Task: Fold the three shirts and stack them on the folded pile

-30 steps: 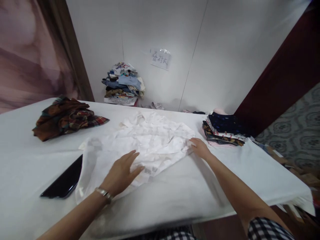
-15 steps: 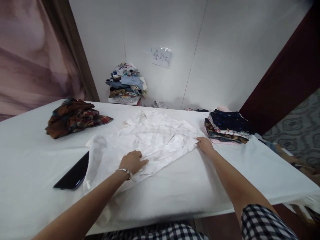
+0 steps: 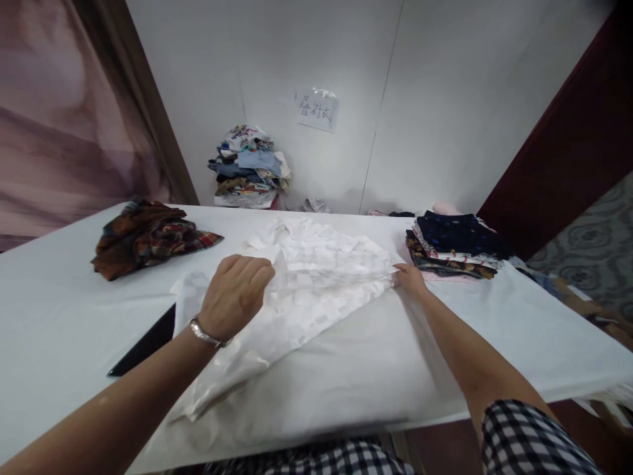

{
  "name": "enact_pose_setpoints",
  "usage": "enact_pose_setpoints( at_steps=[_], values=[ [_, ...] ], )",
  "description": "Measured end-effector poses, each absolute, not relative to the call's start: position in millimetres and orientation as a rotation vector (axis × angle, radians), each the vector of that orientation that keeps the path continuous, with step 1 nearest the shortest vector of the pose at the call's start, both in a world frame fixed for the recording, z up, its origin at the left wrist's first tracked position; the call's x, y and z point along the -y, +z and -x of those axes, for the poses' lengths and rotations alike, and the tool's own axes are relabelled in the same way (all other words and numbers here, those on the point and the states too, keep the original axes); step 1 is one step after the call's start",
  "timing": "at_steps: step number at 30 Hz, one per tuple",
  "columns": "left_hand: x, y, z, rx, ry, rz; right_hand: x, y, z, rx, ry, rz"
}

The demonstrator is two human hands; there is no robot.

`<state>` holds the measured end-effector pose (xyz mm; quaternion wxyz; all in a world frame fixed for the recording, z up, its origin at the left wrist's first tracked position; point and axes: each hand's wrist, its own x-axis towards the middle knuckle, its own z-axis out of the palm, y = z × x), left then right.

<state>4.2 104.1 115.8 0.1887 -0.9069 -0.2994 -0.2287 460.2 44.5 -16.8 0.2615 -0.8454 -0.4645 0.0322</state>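
A white shirt [image 3: 316, 290] lies spread and wrinkled on the white-covered table [image 3: 346, 369]. My left hand [image 3: 236, 293], with a silver bracelet at the wrist, is closed on the shirt's cloth and lifts part of it off the table. Its fingertips are turned away from view. At the shirt's right end, my right hand [image 3: 409, 278] pinches the edge of the fabric. Cloth stretches between both hands, while the near part of the shirt drapes toward the front of the table.
A crumpled brown plaid garment [image 3: 153, 239] lies at left, near a dark flat device [image 3: 148, 342] partly under the shirt. Folded clothes [image 3: 452, 245] are stacked at right. Behind stands a taller clothes pile [image 3: 250, 168] by the wall, below a paper sign [image 3: 317, 110].
My left hand has risen and moved left, closing on the shirt and pulling its cloth up. My right hand keeps its pinch at nearly the same place.
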Motion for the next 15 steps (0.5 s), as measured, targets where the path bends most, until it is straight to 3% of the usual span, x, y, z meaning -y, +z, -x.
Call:
enact_pose_setpoints(
  at_steps=[4, 8, 15],
  values=[
    [-91.0, 67.4, 28.7, 0.511, -0.549, 2.678, -36.5, -20.6, -458.8, 1.300, 0.109, 2.240],
    [-77.1, 8.9, 58.0, 0.678, -0.419, 2.845, -31.1, -22.9, -461.2, 1.322, 0.128, 2.241],
    [-73.2, 9.8, 62.5, 0.940, -0.327, 2.799, -27.3, -17.5, -459.0, 1.227, 0.117, 2.305]
  ],
)
